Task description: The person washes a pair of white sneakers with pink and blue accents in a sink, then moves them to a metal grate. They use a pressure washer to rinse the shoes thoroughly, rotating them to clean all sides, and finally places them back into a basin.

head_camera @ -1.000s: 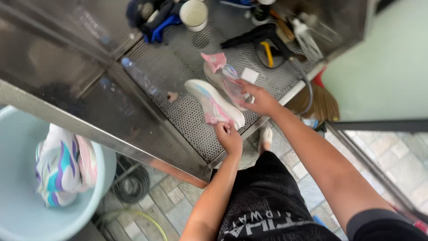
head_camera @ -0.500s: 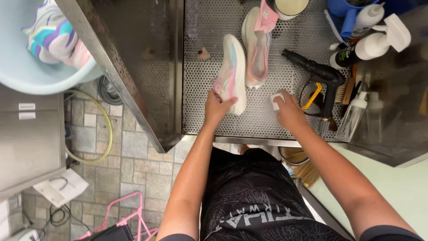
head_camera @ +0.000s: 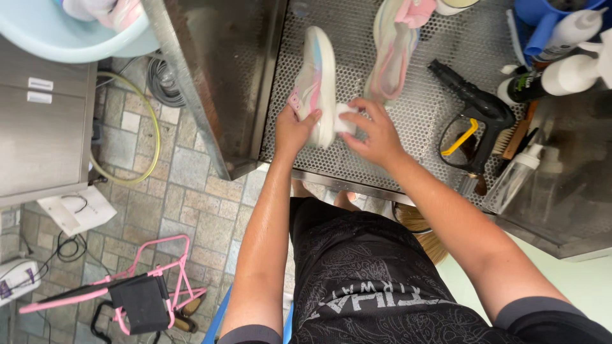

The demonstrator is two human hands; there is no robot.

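My left hand point(head_camera: 292, 129) grips the heel end of a white sneaker with pastel pink and blue sides point(head_camera: 315, 79), holding it on its edge over the perforated metal tray point(head_camera: 421, 114). My right hand point(head_camera: 375, 132) presses a small white pad point(head_camera: 345, 119) against the sneaker's sole near the heel. A second sneaker with pink lining point(head_camera: 392, 48) lies on the tray just to the right, untouched.
A black spray gun with a yellow trigger point(head_camera: 475, 121), spray bottles point(head_camera: 564, 67) and a brush crowd the tray's right side. A pale blue basin with more shoes point(head_camera: 83, 32) sits upper left. A coiled hose point(head_camera: 150, 127) and a pink folding frame point(head_camera: 127, 286) are on the tiled floor.
The view has swung round and closer. My right hand has moved from the tray onto the sneaker's sole with the white pad; my left hand still holds the same sneaker.
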